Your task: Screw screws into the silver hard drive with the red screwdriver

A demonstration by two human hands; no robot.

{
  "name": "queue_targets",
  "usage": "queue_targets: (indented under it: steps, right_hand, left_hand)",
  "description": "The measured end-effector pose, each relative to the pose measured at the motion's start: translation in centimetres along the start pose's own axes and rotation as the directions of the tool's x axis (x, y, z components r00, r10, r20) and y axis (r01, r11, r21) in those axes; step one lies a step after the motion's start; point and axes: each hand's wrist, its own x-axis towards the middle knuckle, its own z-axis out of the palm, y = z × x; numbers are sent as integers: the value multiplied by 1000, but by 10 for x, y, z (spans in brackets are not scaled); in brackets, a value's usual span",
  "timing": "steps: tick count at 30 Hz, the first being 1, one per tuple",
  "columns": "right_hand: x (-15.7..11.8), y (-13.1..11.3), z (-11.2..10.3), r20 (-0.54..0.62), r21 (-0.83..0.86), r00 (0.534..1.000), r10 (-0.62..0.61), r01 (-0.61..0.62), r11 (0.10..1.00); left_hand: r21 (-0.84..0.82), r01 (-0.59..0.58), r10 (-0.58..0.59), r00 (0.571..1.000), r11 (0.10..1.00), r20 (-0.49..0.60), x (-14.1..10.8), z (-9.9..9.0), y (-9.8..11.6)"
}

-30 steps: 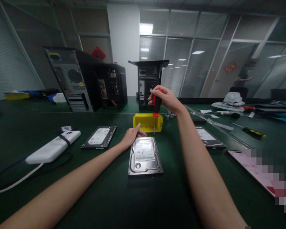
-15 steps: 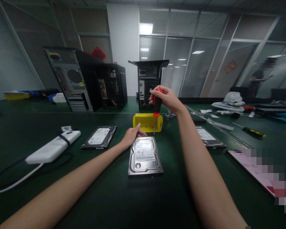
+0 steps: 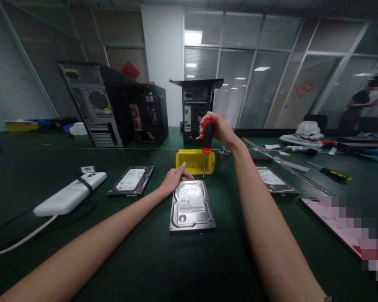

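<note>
A silver hard drive [image 3: 192,205] lies label up on the green table, in the middle of the head view. My left hand [image 3: 176,177] rests at its far left corner, thumb raised and fingers stretched along the far edge, steadying it. Above the far right corner, my right hand [image 3: 219,129] is wrapped round the red and black handle of a screwdriver [image 3: 208,136]. The shaft points straight down and its tip meets the drive's far right corner; whether it sits in a screw I cannot tell. Just behind the drive stands a yellow bin [image 3: 192,161].
Other hard drives lie to the left [image 3: 132,179] and right [image 3: 275,180]. A white power strip [image 3: 71,195] with cables is at far left. Computer cases [image 3: 96,105] line the back. A yellow-black screwdriver [image 3: 335,173] and a pink panel [image 3: 330,226] lie right. A person [image 3: 357,102] stands beyond.
My right hand has turned round the screwdriver handle and closed further over it, the shaft staying in place. My left hand and the drive have not moved. The person behind has shifted right.
</note>
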Motion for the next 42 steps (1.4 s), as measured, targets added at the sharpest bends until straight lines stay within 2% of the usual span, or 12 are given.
queue_targets:
  steps: [11,21,32,38,42]
  right_hand:
    - [-3,-4,-1,47,-59,999,-23,26,998]
    - [-9,-12,5,31,-61,999,-24,26,998]
    - [-7,-7,1,49,-43,997,-63,66,997]
    - [-5,-9,4,52,-31,998,37,-35,999]
    - [-5,-11,6,56,-51,998,39,-36,998]
  left_hand:
    - [5,8,-8,1000,1000,-5,0,0,1]
    - [4,-4,4,1000,1000,-3,0,-1,-1]
    - [4,6,-6,1000,1000,0,1,1,-1]
    - [-6,-8,8,1000,1000,-7,1,0,-2]
    - [-10,1,-2,1000,1000,-7,0,0,0]
